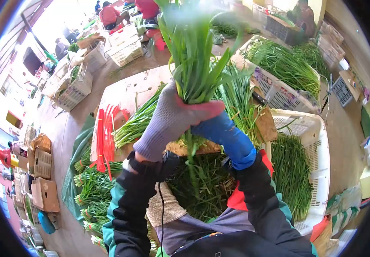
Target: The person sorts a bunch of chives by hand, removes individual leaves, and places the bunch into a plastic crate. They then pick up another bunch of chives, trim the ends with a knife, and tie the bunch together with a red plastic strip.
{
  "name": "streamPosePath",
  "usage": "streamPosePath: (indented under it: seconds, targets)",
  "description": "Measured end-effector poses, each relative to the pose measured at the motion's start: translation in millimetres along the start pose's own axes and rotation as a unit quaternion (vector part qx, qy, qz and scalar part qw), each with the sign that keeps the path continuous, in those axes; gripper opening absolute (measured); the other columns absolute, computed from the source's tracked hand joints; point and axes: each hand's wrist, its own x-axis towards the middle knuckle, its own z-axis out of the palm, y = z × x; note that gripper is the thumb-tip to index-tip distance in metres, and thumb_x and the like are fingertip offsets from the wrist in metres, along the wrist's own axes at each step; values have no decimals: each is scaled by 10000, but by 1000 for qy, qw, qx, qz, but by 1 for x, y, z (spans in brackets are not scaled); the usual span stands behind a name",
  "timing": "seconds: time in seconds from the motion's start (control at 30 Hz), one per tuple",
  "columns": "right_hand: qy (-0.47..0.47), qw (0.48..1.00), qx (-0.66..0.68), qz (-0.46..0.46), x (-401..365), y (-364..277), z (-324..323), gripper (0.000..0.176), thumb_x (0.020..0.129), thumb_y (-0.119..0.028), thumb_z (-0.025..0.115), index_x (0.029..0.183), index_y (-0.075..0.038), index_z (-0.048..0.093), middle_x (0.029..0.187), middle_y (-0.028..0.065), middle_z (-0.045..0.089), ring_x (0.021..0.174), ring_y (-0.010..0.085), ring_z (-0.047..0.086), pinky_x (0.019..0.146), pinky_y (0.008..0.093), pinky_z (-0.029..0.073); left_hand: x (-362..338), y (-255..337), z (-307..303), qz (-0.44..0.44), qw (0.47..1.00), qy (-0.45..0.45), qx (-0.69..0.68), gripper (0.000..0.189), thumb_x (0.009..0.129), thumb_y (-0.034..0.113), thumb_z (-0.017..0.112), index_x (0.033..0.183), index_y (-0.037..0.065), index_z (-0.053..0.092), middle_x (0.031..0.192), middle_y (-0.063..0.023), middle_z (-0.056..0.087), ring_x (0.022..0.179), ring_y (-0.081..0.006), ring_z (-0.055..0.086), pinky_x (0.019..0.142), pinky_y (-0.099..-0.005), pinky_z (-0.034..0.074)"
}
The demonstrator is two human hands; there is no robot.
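Observation:
Upright in front of me is a bunch of garlic chives [195, 64], its leaves fanned out at the top. My left hand [161, 118], in a grey knitted glove with reddish fingers, is closed around its lower part. Just below and to the right, my right hand [225, 132] in a blue glove is closed at the base of the same bunch; its fingers are partly hidden. A few leaves dangle under the hands. Behind them, more chives [142, 118] lie on a wooden board [127, 92], beside red tie strips [104, 137].
Tied chive bundles [97, 195] are stacked at my left on a green sheet [77, 171]. A white crate [320, 158] of chives stands at my right, another crate [275, 92] beyond it. Leaf scraps [202, 184] lie between my legs. Other people [109, 16] sit farther back.

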Motion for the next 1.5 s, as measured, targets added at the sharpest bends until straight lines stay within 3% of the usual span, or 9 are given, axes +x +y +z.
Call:
streamPosePath:
  seconds: [0.07,0.1,0.2,0.6,0.93,1.07,1.27,1.3,1.5]
  targets:
    - [-5,814,-570,-110,1,-6,4,369,733,-266,661,1056,-99,602,935,139,623,856,303,612,732,377,486,15,-27,4,17,999,34,-8,367,734,86,716,1066,2,584,804,-16,625,703,-85,573,635,-241,471]
    - [-54,764,-634,107,6,-36,22,442,717,-282,687,1097,-86,576,981,143,615,882,311,605,729,380,477,19,-33,2,8,996,72,-56,342,742,69,697,1057,-1,584,794,-19,621,693,-89,569,625,-242,467]
    - [-23,836,-536,-114,-10,-29,8,600,674,-337,739,1167,-60,536,1028,161,607,934,321,593,771,367,477,21,-39,-6,-6,989,115,-95,300,764,18,641,1056,-8,576,784,-42,613,652,-109,560,609,-247,464]
    - [39,793,-599,-104,-46,9,14,1100,574,-364,810,1396,-3,174,1221,252,472,1028,372,548,825,386,472,-2,-30,1,-12,977,155,-149,333,766,43,633,1091,0,571,804,-34,609,664,-106,555,624,-246,466]
    - [-22,883,-468,-28,-14,0,23,447,688,-292,742,1042,-65,589,970,146,630,865,272,631,750,347,488,-37,-15,-15,77,975,-45,-203,464,772,136,688,1185,6,520,963,-44,607,846,-114,570,753,-258,467]
    - [-33,825,-546,-141,-23,5,39,506,686,-312,734,1108,-84,574,957,161,626,834,298,628,723,368,493,-42,-16,-16,20,990,106,-91,109,781,121,665,831,44,605,675,35,550,578,-60,512,512,-215,417]
    - [-86,738,-651,152,-101,50,15,722,681,-308,741,1266,-17,432,1102,117,569,1001,245,561,858,345,466,-122,-35,-82,48,910,180,-370,123,858,101,539,964,42,518,771,-22,498,774,-128,520,973,-451,402]
    - [-65,947,-268,168,-127,123,-27,630,755,-295,669,1263,-11,429,1104,101,558,1039,218,535,886,349,452,-139,-40,-85,53,901,220,-370,160,886,127,500,1026,61,463,746,-17,476,734,-133,505,980,-475,381]
    - [-107,906,-346,218,-189,114,28,344,714,4,583,1056,-21,607,977,100,651,914,178,610,856,281,442,-288,-121,-103,-88,857,355,-362,141,904,175,502,1027,112,474,883,-22,566,885,-164,563,962,-411,400]
